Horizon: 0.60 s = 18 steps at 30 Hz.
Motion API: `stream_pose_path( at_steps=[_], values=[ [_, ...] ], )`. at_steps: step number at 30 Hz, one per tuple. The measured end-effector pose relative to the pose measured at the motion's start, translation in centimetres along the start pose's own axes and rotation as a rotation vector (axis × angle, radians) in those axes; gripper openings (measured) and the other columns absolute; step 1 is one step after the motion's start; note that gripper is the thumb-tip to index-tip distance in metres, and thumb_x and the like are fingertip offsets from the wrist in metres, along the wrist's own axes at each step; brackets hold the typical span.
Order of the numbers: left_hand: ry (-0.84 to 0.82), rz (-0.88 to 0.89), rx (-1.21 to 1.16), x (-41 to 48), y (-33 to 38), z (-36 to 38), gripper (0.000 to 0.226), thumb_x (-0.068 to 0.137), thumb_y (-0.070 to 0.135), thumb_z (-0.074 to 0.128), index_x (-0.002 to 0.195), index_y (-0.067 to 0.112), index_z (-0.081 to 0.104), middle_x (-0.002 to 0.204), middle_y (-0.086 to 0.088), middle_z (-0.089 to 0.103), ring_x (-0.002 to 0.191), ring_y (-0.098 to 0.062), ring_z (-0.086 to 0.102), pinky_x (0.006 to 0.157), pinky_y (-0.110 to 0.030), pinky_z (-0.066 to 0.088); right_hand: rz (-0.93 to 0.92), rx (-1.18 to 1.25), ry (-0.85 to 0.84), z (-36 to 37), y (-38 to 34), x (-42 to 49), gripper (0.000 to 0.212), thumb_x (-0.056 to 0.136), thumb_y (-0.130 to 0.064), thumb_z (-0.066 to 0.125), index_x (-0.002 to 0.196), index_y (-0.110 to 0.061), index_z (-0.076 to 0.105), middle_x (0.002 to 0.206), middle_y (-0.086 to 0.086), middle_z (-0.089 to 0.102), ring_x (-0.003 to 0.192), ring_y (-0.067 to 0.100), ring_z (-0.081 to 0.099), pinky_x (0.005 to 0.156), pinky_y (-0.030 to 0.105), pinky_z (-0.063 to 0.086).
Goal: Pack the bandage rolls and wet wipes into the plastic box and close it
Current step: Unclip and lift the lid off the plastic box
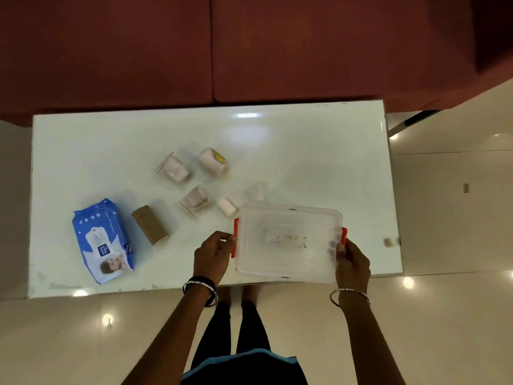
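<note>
I hold the clear plastic box (288,243) at the table's (319,151) near edge, my left hand (212,255) pinching its left red latch (235,237), my right hand (351,261) gripping the right latch (344,236). Its lid is on; its long axis runs left-right. Through the blurred plastic I cannot tell what is inside. The wet wipes (103,240), a brown roll (150,225) and wrapped bandage rolls (174,168) lie outside, to its left.

Left hand (212,252) and right hand (352,262), fingers curled, arms extended.
</note>
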State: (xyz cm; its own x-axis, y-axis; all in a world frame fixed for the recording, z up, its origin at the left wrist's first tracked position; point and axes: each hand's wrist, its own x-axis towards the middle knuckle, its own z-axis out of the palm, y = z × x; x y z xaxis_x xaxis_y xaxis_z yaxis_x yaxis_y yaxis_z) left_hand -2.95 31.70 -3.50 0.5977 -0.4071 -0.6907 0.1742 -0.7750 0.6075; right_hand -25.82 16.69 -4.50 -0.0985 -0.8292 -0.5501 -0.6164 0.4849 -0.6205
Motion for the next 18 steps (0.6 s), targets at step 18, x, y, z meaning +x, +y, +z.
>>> stream_pose_path(
  at_steps=[18],
  values=[
    [0.313, 0.241, 0.239, 1.5, -5.6, -1.3, 0.032, 0.093, 0.044, 0.053, 0.1, 0.019, 0.071, 0.074, -0.001, 0.075, 0.068, -0.015, 0.07, 0.066, -0.03, 0.055, -0.241, -0.261, 0.059, 5.6, 2.0, -0.6, 0.036, 0.099, -0.024, 0.048, 0.133, -0.016, 0.057, 0.114, 0.007, 0.069, 0.111, 0.03, 0.063, 0.094, 0.035, 0.046]
  ],
)
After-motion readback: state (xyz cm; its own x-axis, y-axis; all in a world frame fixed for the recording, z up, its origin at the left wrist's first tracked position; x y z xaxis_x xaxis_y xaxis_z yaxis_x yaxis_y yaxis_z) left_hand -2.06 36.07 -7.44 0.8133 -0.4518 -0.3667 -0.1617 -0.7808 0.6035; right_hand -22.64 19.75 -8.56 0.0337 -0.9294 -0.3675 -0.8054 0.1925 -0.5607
